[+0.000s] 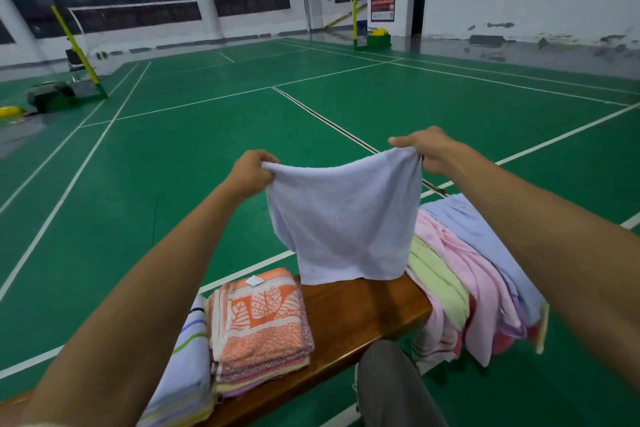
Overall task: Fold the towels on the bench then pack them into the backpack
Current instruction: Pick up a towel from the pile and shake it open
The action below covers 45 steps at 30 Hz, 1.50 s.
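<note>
Green badminton court flooring point(207, 156) with white lines stretches off to white walls, dark windows and a net strung between yellow posts. Across the near edge runs a polished wooden bench point(360, 315). At its right end a loose heap of unfolded towels point(464, 274), blue, pink and green, spills over the side. Left of the bare middle sits a folded stack point(259, 326) topped by an orange leaf-patterned towel, and just beside that lies a striped towel point(188, 350). Above the bench, a pale lavender towel point(346, 218) hangs in the air, its lower edge just touching the wood. The left hand point(252, 173) pinches its top left corner, the right hand point(429, 152) pinches the top right, fingers curled on the cloth.
</note>
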Tool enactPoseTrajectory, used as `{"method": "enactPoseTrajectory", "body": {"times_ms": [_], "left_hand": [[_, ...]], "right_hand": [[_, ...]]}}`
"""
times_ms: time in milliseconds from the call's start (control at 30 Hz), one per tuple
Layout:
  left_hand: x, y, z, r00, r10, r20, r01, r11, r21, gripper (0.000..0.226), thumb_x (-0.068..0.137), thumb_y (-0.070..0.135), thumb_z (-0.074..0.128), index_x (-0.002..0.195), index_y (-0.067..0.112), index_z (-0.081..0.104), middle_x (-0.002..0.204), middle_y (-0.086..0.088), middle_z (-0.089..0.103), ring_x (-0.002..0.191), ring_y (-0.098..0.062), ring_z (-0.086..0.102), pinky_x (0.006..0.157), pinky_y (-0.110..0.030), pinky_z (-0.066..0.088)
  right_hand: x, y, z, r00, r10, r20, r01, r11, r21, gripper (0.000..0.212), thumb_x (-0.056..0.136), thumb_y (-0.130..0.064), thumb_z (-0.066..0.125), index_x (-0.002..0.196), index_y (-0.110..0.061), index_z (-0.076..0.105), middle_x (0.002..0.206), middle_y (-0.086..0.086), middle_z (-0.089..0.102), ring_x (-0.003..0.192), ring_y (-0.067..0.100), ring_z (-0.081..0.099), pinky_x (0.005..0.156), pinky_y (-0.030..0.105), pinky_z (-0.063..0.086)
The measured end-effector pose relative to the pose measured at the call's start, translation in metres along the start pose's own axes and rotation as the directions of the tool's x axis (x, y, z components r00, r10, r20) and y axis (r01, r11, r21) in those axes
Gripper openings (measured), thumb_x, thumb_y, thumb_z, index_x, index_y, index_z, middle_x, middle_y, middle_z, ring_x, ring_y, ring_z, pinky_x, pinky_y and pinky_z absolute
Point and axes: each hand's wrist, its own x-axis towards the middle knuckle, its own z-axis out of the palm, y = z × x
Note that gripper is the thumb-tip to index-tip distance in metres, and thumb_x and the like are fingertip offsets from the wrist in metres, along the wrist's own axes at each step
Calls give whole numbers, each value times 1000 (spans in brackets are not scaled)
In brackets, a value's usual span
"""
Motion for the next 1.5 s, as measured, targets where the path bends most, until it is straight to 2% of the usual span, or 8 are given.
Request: {"method": "enactPoseTrajectory", "body": {"times_ms": [200,433,600,733,867,967,1100,1500], "left_hand": [[4,-13,-4,984,111,-140,-46,914,404,14,89,8,61,83,-2,67,82,-22,66,80,-39,60,66,-41,43],[-4,-11,5,986,161,-48,-89,740,667,13,92,10,51,87,11,63,87,-13,64,79,-36,60,67,-36,40],[-9,-3,10,979,199,43,-156,594,789,15,91,2,50,105,6,54,102,-16,64,91,-37,62,68,-38,37],[-6,-1,14,978,186,-99,-75,745,663,16,89,-1,44,102,7,47,94,-16,61,81,-36,57,66,-40,41],[-4,2,20,950,74,-304,57,915,399,8,101,15,43,104,8,46,87,-12,55,79,-35,54,66,-42,41],[-1,5,24,937,-106,-333,148,983,104,20,102,26,46,97,10,57,89,-7,60,83,-30,55,72,-40,46],[5,14,30,892,-352,-285,191,863,-467,35,103,24,50,70,15,42,68,0,39,66,-20,37,60,-33,34],[0,-2,26,866,-376,-329,176,846,-503,53,103,41,51,61,18,28,59,1,28,58,-17,24,61,-33,22]], "right_hand": [[-8,3,3,985,-147,90,172,868,-465,41,80,12,62,115,-8,69,125,12,59,113,28,55,97,40,50],[-13,11,5,950,-295,104,202,322,-925,30,82,-12,66,60,-8,46,64,8,40,58,23,36,51,28,29],[-13,12,2,878,-471,89,199,190,-961,24,90,-16,66,73,-9,51,73,11,51,61,26,48,54,31,36],[-12,10,1,795,-593,126,222,92,-971,18,95,-19,61,85,-10,49,76,11,53,69,32,56,59,36,42],[-4,11,-8,819,-574,27,193,229,-954,40,90,-40,71,80,-8,48,68,8,48,62,28,50,55,35,38],[1,11,-15,893,-441,-94,229,623,-748,43,84,-38,79,68,-4,58,63,11,55,57,27,54,55,34,48],[4,14,-23,936,-321,-147,195,816,-544,23,86,-22,78,86,1,74,84,18,72,72,28,71,76,45,63],[8,35,-21,931,-153,-333,171,985,25,30,88,-32,78,103,-7,71,100,5,69,89,23,67,82,37,60]]}}
